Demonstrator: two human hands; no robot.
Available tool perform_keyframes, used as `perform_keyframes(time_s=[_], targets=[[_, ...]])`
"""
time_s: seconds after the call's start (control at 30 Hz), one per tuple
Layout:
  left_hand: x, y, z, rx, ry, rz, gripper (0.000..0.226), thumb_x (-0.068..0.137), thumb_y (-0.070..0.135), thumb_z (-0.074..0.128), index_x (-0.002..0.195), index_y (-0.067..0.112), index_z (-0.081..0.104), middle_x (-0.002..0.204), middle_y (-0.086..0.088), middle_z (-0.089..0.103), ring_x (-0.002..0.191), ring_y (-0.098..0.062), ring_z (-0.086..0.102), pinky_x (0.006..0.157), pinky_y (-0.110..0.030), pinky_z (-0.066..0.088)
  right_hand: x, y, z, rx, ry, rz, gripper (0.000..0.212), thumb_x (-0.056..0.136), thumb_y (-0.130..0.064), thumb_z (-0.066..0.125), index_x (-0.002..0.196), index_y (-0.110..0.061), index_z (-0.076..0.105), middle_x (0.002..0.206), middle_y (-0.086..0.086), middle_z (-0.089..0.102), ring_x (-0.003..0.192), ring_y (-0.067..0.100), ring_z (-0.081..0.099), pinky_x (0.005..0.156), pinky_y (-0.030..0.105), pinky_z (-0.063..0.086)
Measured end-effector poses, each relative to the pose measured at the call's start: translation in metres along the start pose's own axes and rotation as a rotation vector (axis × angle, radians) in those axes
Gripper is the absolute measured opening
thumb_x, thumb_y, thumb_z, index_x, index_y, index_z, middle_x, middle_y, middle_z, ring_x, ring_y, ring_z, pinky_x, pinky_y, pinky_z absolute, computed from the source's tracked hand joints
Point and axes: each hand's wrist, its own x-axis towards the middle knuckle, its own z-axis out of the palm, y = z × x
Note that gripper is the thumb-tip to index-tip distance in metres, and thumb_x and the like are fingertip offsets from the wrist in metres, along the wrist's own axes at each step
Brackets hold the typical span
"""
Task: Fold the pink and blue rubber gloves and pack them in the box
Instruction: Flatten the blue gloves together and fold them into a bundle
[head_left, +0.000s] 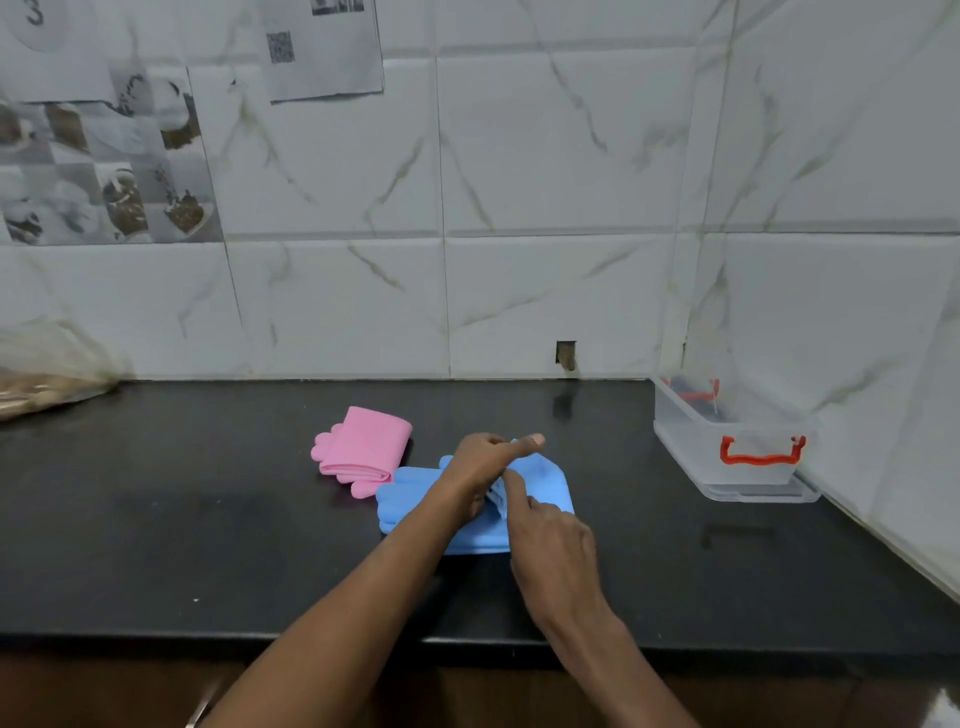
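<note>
Right now the left hand (480, 460) has its fingers curled around a raised fold of the blue gloves (415, 499), thumb sticking out toward the wall, pinching the rubber up off the counter. Right hand (553, 540) sits just beside it, index finger extended and pressing into the same fold; whether its other fingers grip anything, cannot tell. Both hands meet over the middle of the blue gloves, which lie flat on the black counter (208, 519), fingertips pointing left. Pink gloves (363, 447) are already folded into a compact bundle, just beyond and left of the blue ones, touching or nearly touching them. Clear plastic box (727, 441) with red handles stands at the far right against the tiled wall (519, 208), well apart from the gloves, lid off.
</note>
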Motion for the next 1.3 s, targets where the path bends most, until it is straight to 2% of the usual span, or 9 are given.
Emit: perform_keyframes(time_s=[0.13,0.27,0.4,0.5,0.6,0.73,0.87,1.07,1.3], targets=[[0.011,-0.003,0.004,0.257,0.086,0.101,0.041,0.069,0.043,0.083,0.086,0.016,0.056,0.082,-0.002,0.053,0.071,-0.015,0.052,0.056,-0.022,0.039,-0.002,0.003,0.002,0.001,-0.118,0.022,0.067,0.044,-0.008,0.088,0.109,-0.006,0.071,0.045,-0.003,0.056,0.033,0.008,0.05,0.032,0.019,0.033],[0.025,-0.004,0.001,0.336,0.146,0.11,0.011,0.079,0.017,0.076,0.081,0.006,0.074,0.084,-0.009,0.072,0.077,-0.022,0.066,0.061,-0.029,0.055,-0.003,0.009,0.015,0.16,-0.226,0.043,0.059,0.094,-0.01,0.044,0.149,-0.017,0.025,0.105,0.005,0.066,0.088,0.021,0.063,0.065,0.028,0.037],[0.03,-0.01,-0.008,0.309,0.121,0.073,0.012,0.086,0.016,0.07,0.077,0.011,0.076,0.078,-0.009,0.072,0.072,-0.021,0.063,0.078,-0.036,0.055,-0.005,0.017,0.014,0.247,-0.257,0.171,0.043,0.095,-0.033,0.052,0.136,-0.022,0.047,0.139,-0.001,0.051,0.126,0.019,0.047,0.101,0.031,0.036],[0.028,-0.012,-0.008,0.308,0.131,0.13,0.011,0.084,0.02,0.071,0.081,0.01,0.077,0.079,-0.005,0.072,0.076,-0.018,0.063,0.078,-0.033,0.053,-0.011,0.023,0.015,0.298,-0.381,0.248,0.051,0.093,-0.05,0.051,0.136,-0.023,0.052,0.155,0.002,0.034,0.144,0.018,0.025,0.109,0.033,0.032],[0.022,-0.009,-0.003,0.515,0.192,0.323,0.016,0.079,0.02,0.074,0.091,0.009,0.076,0.081,-0.002,0.068,0.078,-0.015,0.061,0.064,-0.021,0.048,-0.012,0.025,0.014,0.279,-0.417,0.266,0.048,0.096,-0.052,0.044,0.133,-0.024,0.057,0.149,0.002,0.041,0.141,0.017,0.031,0.102,0.032,0.038],[0.013,-0.001,-0.006,0.939,0.217,0.57,0.033,0.08,0.011,0.071,0.113,0.012,0.069,0.115,-0.007,0.06,0.109,-0.022,0.052,0.092,-0.035,0.047,-0.012,0.023,0.011,0.239,-0.428,0.234,0.044,0.099,-0.046,0.038,0.133,-0.025,0.055,0.144,0.001,0.045,0.141,0.018,0.031,0.101,0.032,0.039],[0.0,-0.013,-0.015,1.189,0.033,0.681,0.026,0.088,0.011,0.061,0.111,0.017,0.072,0.12,-0.001,0.057,0.113,-0.019,0.052,0.089,-0.033,0.045,-0.013,0.023,0.009,0.29,-0.412,0.289,0.041,0.098,-0.046,0.042,0.128,-0.026,0.06,0.151,0.004,0.039,0.143,0.018,0.029,0.102,0.029,0.037],[-0.013,-0.034,-0.028,1.203,-0.108,0.608,0.039,0.1,0.023,0.042,0.136,0.016,0.055,0.146,0.0,0.046,0.131,-0.018,0.044,0.101,-0.037,0.043,-0.014,0.02,0.003,-0.117,-0.308,0.552,0.063,0.092,-0.066,0.026,0.113,-0.017,0.059,0.115,0.006,0.063,0.105,0.023,0.054,0.085,0.035,0.041],[-0.013,-0.045,-0.028,1.214,-0.052,0.608,0.044,0.099,0.02,0.047,0.141,0.009,0.044,0.151,-0.003,0.034,0.137,-0.02,0.031,0.111,-0.031,0.032,0.006,0.008,0.006,0.159,-0.283,0.698,0.06,0.088,-0.066,0.041,0.103,-0.01,0.056,0.107,0.009,0.069,0.1,0.028,0.063,0.086,0.038,0.047]])
